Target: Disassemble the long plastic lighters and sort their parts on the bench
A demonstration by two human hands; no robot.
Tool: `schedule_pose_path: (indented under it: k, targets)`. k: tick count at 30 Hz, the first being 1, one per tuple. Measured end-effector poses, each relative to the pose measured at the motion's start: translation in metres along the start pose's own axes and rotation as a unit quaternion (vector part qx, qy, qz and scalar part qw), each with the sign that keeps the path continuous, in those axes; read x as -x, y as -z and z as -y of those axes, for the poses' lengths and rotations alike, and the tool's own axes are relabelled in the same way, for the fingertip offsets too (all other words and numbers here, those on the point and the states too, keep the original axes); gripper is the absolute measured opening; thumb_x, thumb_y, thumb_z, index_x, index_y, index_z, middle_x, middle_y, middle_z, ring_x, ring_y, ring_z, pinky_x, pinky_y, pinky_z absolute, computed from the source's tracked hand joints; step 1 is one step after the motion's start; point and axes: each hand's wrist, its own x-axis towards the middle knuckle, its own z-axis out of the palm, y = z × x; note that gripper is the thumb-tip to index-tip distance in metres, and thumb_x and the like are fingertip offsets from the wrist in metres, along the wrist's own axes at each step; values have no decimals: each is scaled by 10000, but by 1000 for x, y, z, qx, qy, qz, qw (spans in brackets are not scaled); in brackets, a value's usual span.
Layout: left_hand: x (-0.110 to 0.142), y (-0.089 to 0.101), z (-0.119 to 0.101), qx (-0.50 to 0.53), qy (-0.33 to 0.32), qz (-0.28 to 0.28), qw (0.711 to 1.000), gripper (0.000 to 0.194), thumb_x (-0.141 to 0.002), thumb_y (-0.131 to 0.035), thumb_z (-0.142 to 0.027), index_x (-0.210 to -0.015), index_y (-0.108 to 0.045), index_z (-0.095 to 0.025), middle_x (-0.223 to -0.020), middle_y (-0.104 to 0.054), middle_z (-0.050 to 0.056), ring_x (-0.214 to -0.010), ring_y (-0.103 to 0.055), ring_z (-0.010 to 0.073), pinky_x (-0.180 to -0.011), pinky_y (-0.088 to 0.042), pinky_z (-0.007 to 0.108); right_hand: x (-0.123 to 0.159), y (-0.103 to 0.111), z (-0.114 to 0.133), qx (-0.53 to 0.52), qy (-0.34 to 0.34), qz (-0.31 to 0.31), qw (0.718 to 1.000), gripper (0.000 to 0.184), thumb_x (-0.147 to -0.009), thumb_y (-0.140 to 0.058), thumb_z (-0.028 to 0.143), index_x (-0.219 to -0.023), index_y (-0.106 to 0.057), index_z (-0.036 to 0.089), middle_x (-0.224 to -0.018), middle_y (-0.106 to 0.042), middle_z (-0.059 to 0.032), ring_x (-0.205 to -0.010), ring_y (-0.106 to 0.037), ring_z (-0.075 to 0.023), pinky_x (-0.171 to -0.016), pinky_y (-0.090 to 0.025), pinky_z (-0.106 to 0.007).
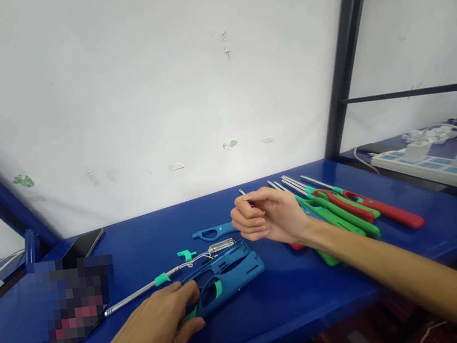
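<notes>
My left hand is closed, thumb and index finger pinching the near end of a blue plastic gas lighter casing with a green trigger. Behind it lies another blue casing half, open side up. Alongside rests a long metal lighter tube with a green collar, wires and a clear small part at its far end. A loose green trigger piece lies close by. My right hand is raised over the table, fingers curled with the thumb against them; whatever they hold is hidden.
Several assembled green and red lighters lie at the right, partly behind my right arm. Another blue lighter piece is at the back. At the left is a dark phone-like object, partly pixelated. A power strip sits beyond the black post.
</notes>
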Motion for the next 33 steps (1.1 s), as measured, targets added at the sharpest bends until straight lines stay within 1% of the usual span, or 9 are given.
schedule_pose_path:
  k: [5, 10, 13, 16, 20, 22, 24, 29, 33]
  targets:
    - [0, -2, 4, -4, -8, 1, 1000, 115, -1026, -569, -384, -1075, -661, -333, -1164, -709, -22, -1056, -664, 222, -908, -439, 363, 0, 1, 0, -3, 2, -12, 1000, 400, -970, -501, 345, -606, -380, 233, -601, -307, 37, -557, -185, -144, -480, -192, -271]
    - [1, -1, 3, -8, 9, 14, 1000, 103, -1018, -591, -395, -1034, -661, -320, -1128, -711, -32, -1017, -663, 205, -878, -439, 352, 0, 2, -1, -8, 7, -12, 1000, 408, -964, -526, 365, -609, -375, 229, -596, -313, 40, -545, -200, -130, -471, -209, -256]
    - [1, 0, 1, -10, 15, 13, 1000, 115, -1024, -591, -398, -1077, -665, -329, -1169, -707, -35, -1052, -660, 198, -914, -445, 350, 0, 3, -1, -12, 10, -7, 1000, 411, -968, -523, 362, -614, -368, 224, -598, -311, 40, -543, -211, -123, -473, -219, -247]
    - [2, 0, -1, -19, 23, 16, 999, 123, -1029, -582, -384, -1097, -667, -325, -1181, -710, -30, -1064, -661, 201, -936, -449, 361, -1, 2, -2, -15, 12, -4, 1000, 413, -971, -518, 363, -614, -367, 222, -599, -312, 38, -542, -214, -121, -474, -218, -247]
    - [2, -1, 3, -5, 12, -9, 1000, 119, -1018, -596, -401, -1092, -667, -342, -1181, -708, -37, -1071, -658, 204, -935, -446, 359, -1, 2, -1, -16, 13, -1, 1000, 410, -968, -523, 357, -611, -377, 221, -601, -318, 36, -542, -214, -120, -475, -211, -252]
    - [1, -2, 5, -5, 9, -5, 1000, 114, -1018, -587, -406, -1067, -663, -337, -1159, -711, -39, -1047, -660, 204, -912, -448, 360, -1, 2, -1, -15, 13, -1, 1000, 407, -972, -520, 355, -612, -387, 220, -602, -319, 35, -544, -215, -121, -478, -209, -256]
    - [1, -3, 6, -5, 9, 10, 1000, 115, -1016, -582, -406, -1063, -661, -335, -1155, -712, -40, -1042, -660, 204, -914, -451, 362, 0, 2, -1, -12, 16, -2, 1000, 409, -977, -517, 353, -611, -393, 221, -601, -321, 34, -545, -218, -124, -481, -208, -262]
    - [0, -5, 10, -6, 5, 6, 1000, 148, -1012, -581, -428, -1107, -663, -349, -1204, -705, -32, -1096, -656, 215, -956, -454, 371, 0, 2, 0, -6, 20, -3, 1000, 413, -979, -509, 347, -605, -384, 224, -596, -316, 35, -542, -214, -126, -478, -196, -268]
    - [0, -3, 7, -13, 4, 13, 1000, 164, -1020, -558, -422, -1119, -661, -341, -1230, -708, -24, -1127, -654, 224, -997, -454, 386, 0, 1, 0, 6, 17, 0, 1000, 410, -991, -482, 348, -613, -378, 225, -600, -315, 36, -545, -209, -129, -483, -195, -273]
